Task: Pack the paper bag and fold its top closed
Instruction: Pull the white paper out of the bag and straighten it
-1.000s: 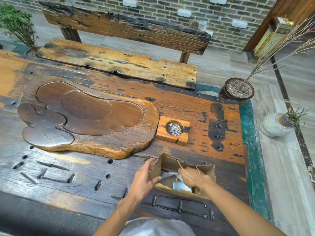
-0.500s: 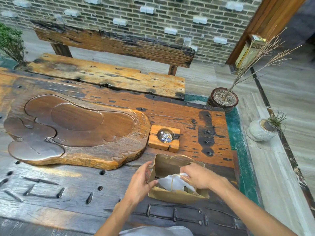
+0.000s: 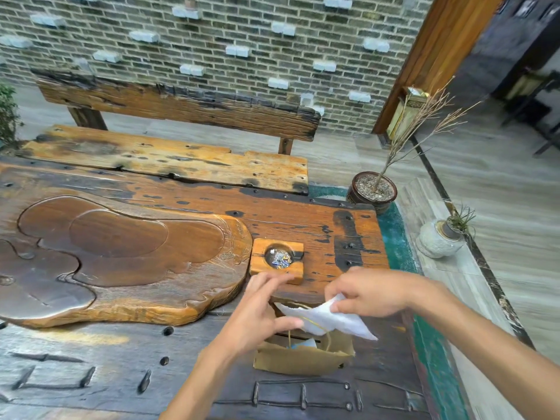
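Note:
A brown paper bag (image 3: 303, 360) stands upright with its mouth open near the table's front right edge. Something pale blue and white shows inside it. Just above the bag's mouth, my right hand (image 3: 374, 291) pinches a white crumpled wrapper (image 3: 330, 319). My left hand (image 3: 260, 313) hovers at the bag's left side with fingers spread, thumb touching the wrapper's lower edge. The bag's thin yellow cord handles run up behind the wrapper. The far side of the bag is hidden by my hands.
A carved wooden tea tray (image 3: 121, 259) fills the table's left. A small wooden ashtray (image 3: 277, 260) sits just beyond the bag. The table's right edge (image 3: 424, 344) is close. A bench (image 3: 169, 159), a potted dry branch (image 3: 374, 189) and a stone pot (image 3: 438, 242) lie beyond.
My right hand has lifted the white wrapper up out of the bag's mouth. My left hand has let go of the bag's left rim and risen. The view has tilted upward.

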